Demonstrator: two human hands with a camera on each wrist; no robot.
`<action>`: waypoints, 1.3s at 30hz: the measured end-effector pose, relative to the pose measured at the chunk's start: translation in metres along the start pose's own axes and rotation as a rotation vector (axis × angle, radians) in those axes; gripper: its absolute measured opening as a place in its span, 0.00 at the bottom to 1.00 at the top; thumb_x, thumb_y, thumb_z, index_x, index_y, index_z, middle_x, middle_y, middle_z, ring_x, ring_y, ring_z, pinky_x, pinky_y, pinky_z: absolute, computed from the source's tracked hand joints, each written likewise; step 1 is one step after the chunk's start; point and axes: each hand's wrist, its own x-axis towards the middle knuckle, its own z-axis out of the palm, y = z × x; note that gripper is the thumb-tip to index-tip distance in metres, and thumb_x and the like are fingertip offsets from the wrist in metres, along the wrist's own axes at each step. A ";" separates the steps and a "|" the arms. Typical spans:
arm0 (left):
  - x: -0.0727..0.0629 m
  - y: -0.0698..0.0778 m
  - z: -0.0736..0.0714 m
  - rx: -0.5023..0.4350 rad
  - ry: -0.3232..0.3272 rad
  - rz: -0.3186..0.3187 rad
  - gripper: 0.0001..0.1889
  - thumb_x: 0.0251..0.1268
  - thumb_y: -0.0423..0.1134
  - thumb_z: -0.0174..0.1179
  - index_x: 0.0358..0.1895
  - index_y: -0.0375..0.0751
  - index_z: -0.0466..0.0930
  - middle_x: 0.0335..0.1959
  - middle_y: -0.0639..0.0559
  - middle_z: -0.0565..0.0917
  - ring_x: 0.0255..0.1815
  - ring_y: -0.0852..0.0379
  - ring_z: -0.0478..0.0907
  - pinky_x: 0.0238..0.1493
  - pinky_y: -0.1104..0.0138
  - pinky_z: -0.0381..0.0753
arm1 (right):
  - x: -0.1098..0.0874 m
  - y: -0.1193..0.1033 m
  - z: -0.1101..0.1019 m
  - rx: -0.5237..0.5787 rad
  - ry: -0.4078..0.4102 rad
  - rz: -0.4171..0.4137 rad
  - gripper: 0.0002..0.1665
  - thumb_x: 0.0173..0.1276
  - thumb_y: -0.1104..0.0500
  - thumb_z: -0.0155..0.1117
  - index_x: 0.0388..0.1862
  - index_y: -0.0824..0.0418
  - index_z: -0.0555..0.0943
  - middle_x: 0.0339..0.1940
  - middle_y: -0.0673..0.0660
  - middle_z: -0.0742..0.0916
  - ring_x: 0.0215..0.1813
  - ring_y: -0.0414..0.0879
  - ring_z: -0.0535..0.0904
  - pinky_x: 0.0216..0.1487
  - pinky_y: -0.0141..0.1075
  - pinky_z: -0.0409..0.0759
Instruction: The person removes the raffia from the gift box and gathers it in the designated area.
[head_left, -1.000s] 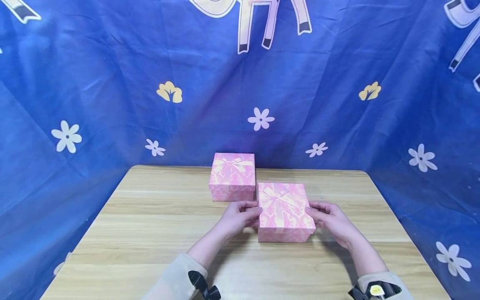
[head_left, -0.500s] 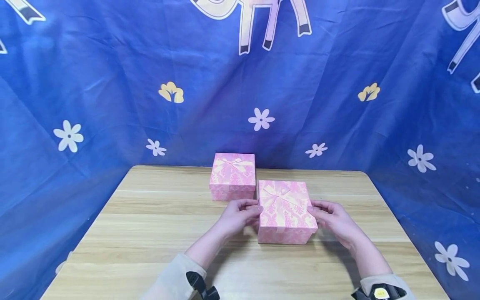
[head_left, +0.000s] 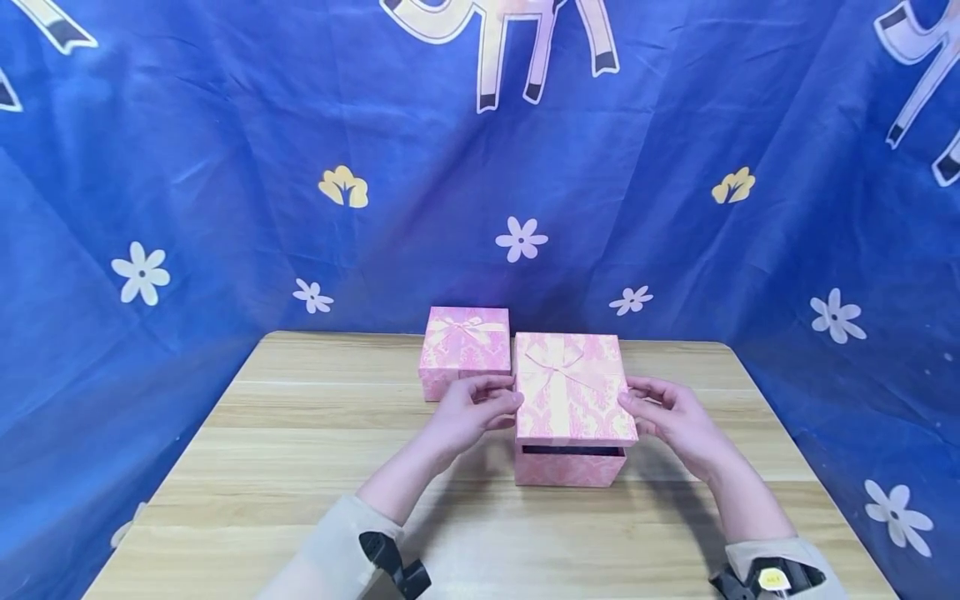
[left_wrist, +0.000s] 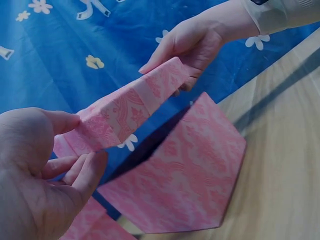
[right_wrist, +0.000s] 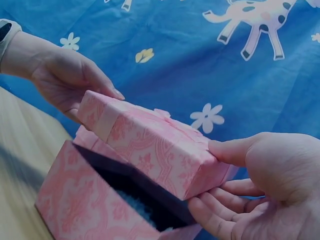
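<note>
Pinching the pink lid (head_left: 576,390) by opposite edges between left grip (head_left: 471,417) and right grip (head_left: 673,421), with thumbs above and fingers below. Holding it just over the open base (head_left: 568,470), below and between both grips, with pale blue filling (right_wrist: 135,205) visible inside. Raised higher than half a second ago, now showing a dark gap above the base's front wall, hidden then. Partly covering the closed second box (head_left: 465,340) beyond the left grip, unmoved on the table (head_left: 300,467).

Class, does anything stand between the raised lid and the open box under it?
Nothing visible does: only a gap shows between the lid and the open box. The left hand and right hand grip the lid's side edges; the closed box stands farther back.
</note>
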 end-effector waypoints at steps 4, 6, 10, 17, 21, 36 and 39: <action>0.003 0.011 -0.003 0.065 -0.004 0.040 0.25 0.72 0.31 0.68 0.68 0.22 0.75 0.51 0.37 0.84 0.49 0.54 0.85 0.55 0.58 0.88 | 0.002 -0.011 0.002 -0.031 0.025 -0.036 0.34 0.78 0.60 0.67 0.73 0.79 0.69 0.53 0.64 0.81 0.49 0.46 0.85 0.50 0.39 0.89; 0.004 0.017 -0.004 0.110 0.008 0.072 0.25 0.71 0.31 0.69 0.68 0.25 0.77 0.51 0.38 0.85 0.49 0.53 0.85 0.54 0.60 0.88 | 0.003 -0.017 0.004 -0.029 0.048 -0.067 0.33 0.77 0.62 0.68 0.72 0.79 0.70 0.51 0.62 0.83 0.48 0.45 0.86 0.49 0.38 0.89; 0.006 0.029 -0.005 0.202 0.059 0.181 0.25 0.68 0.31 0.72 0.66 0.29 0.81 0.51 0.40 0.87 0.50 0.49 0.87 0.50 0.62 0.89 | 0.006 -0.027 0.008 -0.001 0.117 -0.163 0.31 0.75 0.66 0.70 0.72 0.78 0.73 0.48 0.56 0.88 0.46 0.44 0.86 0.49 0.36 0.88; 0.007 0.038 -0.002 0.216 0.129 0.357 0.24 0.66 0.29 0.73 0.66 0.33 0.83 0.58 0.42 0.87 0.60 0.47 0.85 0.60 0.63 0.84 | 0.006 -0.039 0.019 0.070 0.223 -0.286 0.32 0.72 0.70 0.72 0.73 0.69 0.75 0.50 0.48 0.92 0.54 0.40 0.87 0.58 0.30 0.82; 0.007 0.036 0.002 0.168 0.168 0.414 0.21 0.67 0.24 0.70 0.63 0.31 0.84 0.59 0.41 0.87 0.63 0.47 0.83 0.61 0.63 0.83 | 0.008 -0.039 0.026 0.108 0.270 -0.354 0.32 0.70 0.75 0.70 0.71 0.73 0.73 0.53 0.47 0.91 0.57 0.39 0.87 0.61 0.31 0.82; 0.010 0.039 0.014 -0.005 0.337 0.346 0.23 0.79 0.44 0.63 0.42 0.20 0.87 0.53 0.32 0.86 0.58 0.41 0.85 0.56 0.54 0.86 | 0.013 -0.041 0.043 0.393 0.224 -0.271 0.27 0.86 0.44 0.51 0.35 0.52 0.93 0.45 0.52 0.93 0.56 0.43 0.88 0.68 0.39 0.78; 0.012 0.039 0.014 0.046 0.419 0.281 0.24 0.72 0.52 0.70 0.39 0.27 0.91 0.49 0.39 0.89 0.52 0.46 0.88 0.52 0.57 0.88 | 0.017 -0.045 0.048 0.400 0.296 -0.163 0.25 0.83 0.39 0.57 0.35 0.48 0.93 0.40 0.52 0.93 0.52 0.43 0.90 0.69 0.43 0.78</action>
